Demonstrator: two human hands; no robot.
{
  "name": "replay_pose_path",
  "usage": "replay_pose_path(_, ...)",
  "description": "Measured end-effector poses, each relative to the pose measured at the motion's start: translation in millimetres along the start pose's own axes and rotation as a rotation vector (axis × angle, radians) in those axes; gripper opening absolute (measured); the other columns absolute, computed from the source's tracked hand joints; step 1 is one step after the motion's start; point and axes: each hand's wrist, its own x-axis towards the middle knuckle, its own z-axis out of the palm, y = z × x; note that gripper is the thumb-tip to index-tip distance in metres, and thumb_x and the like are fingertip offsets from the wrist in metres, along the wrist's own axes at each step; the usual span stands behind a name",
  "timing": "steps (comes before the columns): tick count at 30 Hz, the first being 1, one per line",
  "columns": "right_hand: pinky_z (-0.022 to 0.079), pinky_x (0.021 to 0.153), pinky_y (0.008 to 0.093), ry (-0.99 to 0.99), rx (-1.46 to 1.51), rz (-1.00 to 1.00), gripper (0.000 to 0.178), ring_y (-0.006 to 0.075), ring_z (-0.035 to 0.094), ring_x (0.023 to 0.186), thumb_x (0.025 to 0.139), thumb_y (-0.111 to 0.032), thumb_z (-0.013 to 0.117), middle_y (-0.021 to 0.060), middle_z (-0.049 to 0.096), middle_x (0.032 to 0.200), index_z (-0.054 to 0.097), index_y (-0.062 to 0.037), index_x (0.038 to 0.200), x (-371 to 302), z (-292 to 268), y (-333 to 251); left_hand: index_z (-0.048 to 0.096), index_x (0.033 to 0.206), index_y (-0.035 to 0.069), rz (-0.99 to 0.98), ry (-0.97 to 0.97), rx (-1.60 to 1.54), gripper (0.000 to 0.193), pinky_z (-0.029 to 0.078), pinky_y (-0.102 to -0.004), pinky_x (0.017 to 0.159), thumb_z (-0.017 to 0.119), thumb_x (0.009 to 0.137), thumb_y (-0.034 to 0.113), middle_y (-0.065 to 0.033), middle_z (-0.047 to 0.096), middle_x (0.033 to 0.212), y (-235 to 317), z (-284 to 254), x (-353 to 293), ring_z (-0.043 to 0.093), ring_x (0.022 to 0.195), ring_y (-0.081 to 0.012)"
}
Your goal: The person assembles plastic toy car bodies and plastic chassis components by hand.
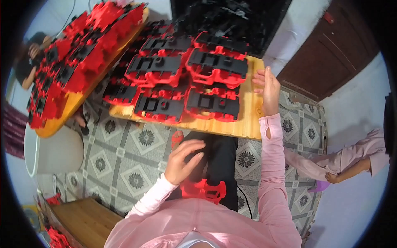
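Observation:
My left hand (pixel 182 161) hovers over my lap, its fingers loosely bent and the thumb apart, with nothing in it. Just below it, a red plastic frame (pixel 204 190) rests on my lap. My right hand (pixel 269 89) is raised by the right end of the wooden table (pixel 249 122), fingers stretched and apart, holding nothing. Left of that hand, stacks of red plastic frames with black plates on top stand on the table. The nearest to it are an upper red-and-black assembly (pixel 217 64) and a lower one (pixel 213 103).
A second wooden table (pixel 68 108) at the left is heaped with red-and-black parts. Below it stands a white tub (pixel 53 153). Other people are at the left and right edges; one person's hand (pixel 334 177) shows at right. A brown door (pixel 326 45) is at far right.

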Motion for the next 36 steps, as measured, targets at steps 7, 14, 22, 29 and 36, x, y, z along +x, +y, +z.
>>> replay_pose_path(7, 0.049, 0.062, 0.024, 0.047, -0.031, 0.172, 0.034, 0.0117, 0.065, 0.08, 0.097, -0.034, 0.054, 0.0078, 0.069, 0.094, 0.064, -0.0017, 0.105, -11, -64, 60, 0.065, 0.116, 0.01, -0.082, -0.475, 0.491, 0.046, 0.045, -0.0395, 0.086, 0.073, 0.079, 0.036, -0.0075, 0.06, 0.121, -25, 2, -38, 0.057, 0.107, -0.0274)
replay_pose_path(14, 0.048, 0.058, 0.0226, 0.235, 0.137, 0.122, 0.024, 0.0114, 0.064, 0.074, 0.096, -0.022, 0.055, 0.0085, 0.07, 0.089, 0.065, -0.0005, 0.101, -51, -123, 111, 0.071, 0.093, 0.002, -0.259, -0.29, 0.201, 0.014, 0.053, -0.0308, 0.067, 0.069, 0.079, -0.002, -0.0107, 0.068, 0.081, -33, 25, -21, 0.065, 0.073, -0.0227)
replay_pose_path(22, 0.047, 0.056, 0.0215, 0.515, 0.129, 0.19, 0.022, 0.0085, 0.061, 0.068, 0.098, -0.02, 0.053, 0.0054, 0.068, 0.084, 0.065, -0.0009, 0.099, -62, -165, 173, 0.068, 0.105, 0.004, -0.31, -0.457, -0.044, 0.026, 0.047, -0.035, 0.089, 0.074, 0.08, 0.009, -0.0101, 0.069, 0.098, -45, 49, -18, 0.064, 0.095, -0.0243)
replay_pose_path(29, 0.049, 0.062, 0.0238, 0.119, -0.009, -0.183, 0.019, 0.0124, 0.061, 0.069, 0.094, -0.017, 0.059, 0.0061, 0.068, 0.081, 0.065, -0.001, 0.103, 69, -79, 102, 0.06, 0.122, 0.007, -0.347, -0.276, -0.207, 0.047, 0.037, -0.0375, 0.105, 0.075, 0.078, 0.008, -0.0125, 0.055, 0.129, -63, 75, -31, 0.049, 0.124, -0.0276)
replay_pose_path(36, 0.053, 0.076, 0.0449, 0.208, -0.996, -0.606, 0.037, 0.0409, 0.064, 0.09, 0.084, -0.017, 0.068, 0.0216, 0.064, 0.099, 0.059, -0.002, 0.117, 228, 22, 75, 0.044, 0.135, 0.007, -0.366, -0.206, -0.23, 0.061, 0.036, -0.0377, 0.107, 0.072, 0.081, 0.01, -0.0128, 0.052, 0.133, -75, 85, -42, 0.045, 0.129, -0.03)
